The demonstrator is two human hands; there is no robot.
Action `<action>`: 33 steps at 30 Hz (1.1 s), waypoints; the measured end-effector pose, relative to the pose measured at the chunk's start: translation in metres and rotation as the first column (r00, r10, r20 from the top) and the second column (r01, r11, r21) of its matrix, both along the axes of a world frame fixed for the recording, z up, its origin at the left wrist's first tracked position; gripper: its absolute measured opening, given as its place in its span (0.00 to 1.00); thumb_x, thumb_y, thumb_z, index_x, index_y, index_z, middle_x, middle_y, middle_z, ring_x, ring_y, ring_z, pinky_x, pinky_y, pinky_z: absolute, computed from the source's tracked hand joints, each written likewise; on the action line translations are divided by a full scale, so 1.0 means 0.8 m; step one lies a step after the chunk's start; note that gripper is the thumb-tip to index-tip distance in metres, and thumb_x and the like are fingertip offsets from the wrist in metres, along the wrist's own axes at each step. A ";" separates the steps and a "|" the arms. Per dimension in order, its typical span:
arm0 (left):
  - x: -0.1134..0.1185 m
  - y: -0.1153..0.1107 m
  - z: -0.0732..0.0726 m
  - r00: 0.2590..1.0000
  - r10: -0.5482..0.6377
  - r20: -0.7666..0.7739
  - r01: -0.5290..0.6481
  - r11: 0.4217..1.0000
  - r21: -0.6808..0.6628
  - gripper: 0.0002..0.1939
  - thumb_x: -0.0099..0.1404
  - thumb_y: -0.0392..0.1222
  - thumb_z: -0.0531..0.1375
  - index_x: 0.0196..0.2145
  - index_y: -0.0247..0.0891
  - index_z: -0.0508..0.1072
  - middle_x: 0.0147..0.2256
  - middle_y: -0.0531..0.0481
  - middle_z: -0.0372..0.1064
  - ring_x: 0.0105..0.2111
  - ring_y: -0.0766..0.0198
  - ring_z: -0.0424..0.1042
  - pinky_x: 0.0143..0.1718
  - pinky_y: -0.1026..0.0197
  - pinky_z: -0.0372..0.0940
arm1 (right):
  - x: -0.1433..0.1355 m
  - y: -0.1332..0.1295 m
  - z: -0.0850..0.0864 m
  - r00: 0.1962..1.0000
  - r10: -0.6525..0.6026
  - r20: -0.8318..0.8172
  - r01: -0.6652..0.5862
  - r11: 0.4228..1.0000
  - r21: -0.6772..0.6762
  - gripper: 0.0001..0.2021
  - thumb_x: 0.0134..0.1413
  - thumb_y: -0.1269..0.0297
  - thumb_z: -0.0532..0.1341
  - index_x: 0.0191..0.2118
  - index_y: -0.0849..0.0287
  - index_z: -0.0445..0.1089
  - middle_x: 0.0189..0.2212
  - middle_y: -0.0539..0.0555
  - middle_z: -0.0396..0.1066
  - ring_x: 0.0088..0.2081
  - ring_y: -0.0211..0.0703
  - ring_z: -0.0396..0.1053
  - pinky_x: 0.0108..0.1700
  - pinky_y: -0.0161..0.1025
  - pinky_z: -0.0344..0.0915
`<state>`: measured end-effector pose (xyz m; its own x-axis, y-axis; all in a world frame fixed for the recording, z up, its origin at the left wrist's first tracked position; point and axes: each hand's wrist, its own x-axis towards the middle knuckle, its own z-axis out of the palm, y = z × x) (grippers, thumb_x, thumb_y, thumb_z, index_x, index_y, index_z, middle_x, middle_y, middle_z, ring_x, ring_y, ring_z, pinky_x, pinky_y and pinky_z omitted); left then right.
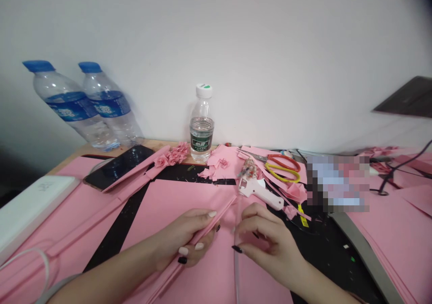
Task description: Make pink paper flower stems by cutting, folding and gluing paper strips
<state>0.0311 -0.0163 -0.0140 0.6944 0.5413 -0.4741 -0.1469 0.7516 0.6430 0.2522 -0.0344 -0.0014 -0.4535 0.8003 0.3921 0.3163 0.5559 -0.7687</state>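
Left hand [180,232] clamping folded pink paper [220,216] at 6 o'clock; right hand [275,240] hovering at 5 o'clock, fingertips parted. Paper probably handling light, crease-prone (mid-length pinch looking safest).

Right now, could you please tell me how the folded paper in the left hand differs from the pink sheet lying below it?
The folded paper is narrow and layered, whereas the pink sheet is broad and flat. The folded paper is held at a slant in the left hand, while the pink sheet lies on the black surface. Both are pink.
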 end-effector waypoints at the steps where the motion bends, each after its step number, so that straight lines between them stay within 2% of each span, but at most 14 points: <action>1: -0.001 0.001 -0.001 1.000 0.005 0.006 -0.005 1.000 -0.010 0.18 0.66 0.55 0.59 0.27 0.38 0.66 0.13 0.61 0.54 0.10 0.77 0.40 0.11 0.69 0.37 | 0.001 0.001 0.000 0.999 -0.032 -0.027 0.031 0.999 -0.010 0.02 0.58 0.67 0.65 0.33 0.56 0.73 0.30 0.51 0.67 0.31 0.40 0.68 0.31 0.36 0.65; 5: -0.003 0.003 -0.004 1.000 0.008 0.026 -0.007 1.000 -0.024 0.16 0.66 0.53 0.58 0.28 0.39 0.66 0.14 0.61 0.56 0.10 0.76 0.40 0.11 0.69 0.37 | 0.009 0.006 -0.004 0.980 -0.169 -0.101 0.168 0.986 -0.019 0.16 0.64 0.63 0.59 0.25 0.56 0.59 0.23 0.47 0.59 0.25 0.38 0.59 0.26 0.35 0.56; 7: -0.004 0.004 -0.003 1.000 0.011 0.023 -0.011 1.000 -0.020 0.16 0.66 0.53 0.58 0.29 0.39 0.66 0.14 0.61 0.56 0.10 0.76 0.40 0.11 0.70 0.37 | 0.015 0.010 -0.004 0.970 -0.231 -0.068 0.232 0.973 0.001 0.18 0.67 0.62 0.53 0.24 0.56 0.54 0.22 0.46 0.55 0.24 0.38 0.56 0.26 0.36 0.53; 10: -0.005 0.004 -0.003 1.000 0.012 0.018 -0.011 0.999 -0.030 0.16 0.65 0.53 0.59 0.28 0.39 0.65 0.13 0.62 0.56 0.10 0.77 0.40 0.10 0.70 0.37 | 0.022 0.015 -0.002 0.968 -0.252 0.012 0.251 0.966 0.055 0.20 0.68 0.64 0.50 0.22 0.56 0.50 0.21 0.46 0.51 0.23 0.37 0.53 0.26 0.36 0.50; 12: -0.005 0.004 -0.002 1.000 0.012 0.012 -0.012 0.999 -0.040 0.16 0.64 0.54 0.60 0.28 0.39 0.65 0.14 0.62 0.56 0.10 0.77 0.40 0.10 0.70 0.37 | 0.024 0.016 0.000 0.971 -0.237 0.016 0.236 0.969 0.070 0.18 0.68 0.65 0.51 0.23 0.56 0.51 0.22 0.46 0.51 0.24 0.37 0.53 0.26 0.36 0.50; 16: -0.005 0.005 -0.002 1.000 0.019 0.010 -0.018 0.999 -0.050 0.16 0.63 0.54 0.61 0.28 0.40 0.65 0.14 0.62 0.57 0.10 0.77 0.40 0.10 0.70 0.36 | 0.025 0.017 0.001 0.977 -0.212 -0.015 0.212 0.977 0.006 0.15 0.68 0.65 0.51 0.27 0.55 0.53 0.25 0.47 0.54 0.26 0.38 0.54 0.28 0.36 0.52; 20: -0.005 0.006 -0.002 1.000 0.020 0.019 -0.019 0.998 -0.056 0.17 0.63 0.54 0.61 0.28 0.39 0.65 0.13 0.62 0.57 0.10 0.77 0.40 0.10 0.70 0.36 | 0.025 0.018 -0.002 0.983 -0.186 0.006 0.186 0.982 -0.031 0.20 0.68 0.63 0.51 0.22 0.56 0.49 0.21 0.45 0.49 0.23 0.37 0.51 0.26 0.37 0.48; 24: -0.005 0.005 -0.003 0.999 0.030 0.044 -0.028 0.998 -0.057 0.16 0.63 0.54 0.62 0.28 0.39 0.66 0.14 0.62 0.58 0.09 0.77 0.40 0.09 0.71 0.37 | 0.024 0.019 -0.001 0.986 -0.164 -0.042 0.160 0.984 -0.082 0.19 0.71 0.62 0.45 0.26 0.57 0.60 0.26 0.50 0.60 0.29 0.39 0.59 0.30 0.38 0.54; 27: -0.005 0.005 -0.005 0.998 0.028 0.063 -0.025 0.998 -0.052 0.16 0.64 0.53 0.61 0.28 0.39 0.67 0.14 0.61 0.58 0.09 0.77 0.41 0.09 0.71 0.39 | 0.023 0.021 0.000 0.982 -0.187 -0.037 0.185 0.981 -0.065 0.15 0.70 0.64 0.48 0.32 0.57 0.65 0.32 0.52 0.65 0.35 0.41 0.63 0.36 0.38 0.58; 30: -0.006 0.005 -0.006 0.998 0.021 0.063 -0.018 0.999 -0.049 0.15 0.65 0.52 0.60 0.29 0.39 0.67 0.14 0.61 0.58 0.09 0.77 0.41 0.09 0.72 0.39 | 0.022 0.022 -0.001 0.978 -0.208 -0.025 0.206 0.977 -0.047 0.12 0.67 0.67 0.53 0.29 0.57 0.64 0.31 0.51 0.65 0.35 0.40 0.64 0.37 0.37 0.59; 33: -0.006 0.005 -0.006 0.998 0.018 0.064 -0.015 0.999 -0.050 0.14 0.66 0.51 0.59 0.29 0.39 0.67 0.14 0.61 0.58 0.09 0.77 0.42 0.09 0.72 0.40 | 0.023 0.021 -0.002 0.980 -0.197 -0.006 0.196 0.978 -0.073 0.16 0.67 0.67 0.51 0.25 0.58 0.62 0.27 0.50 0.62 0.30 0.39 0.62 0.33 0.36 0.57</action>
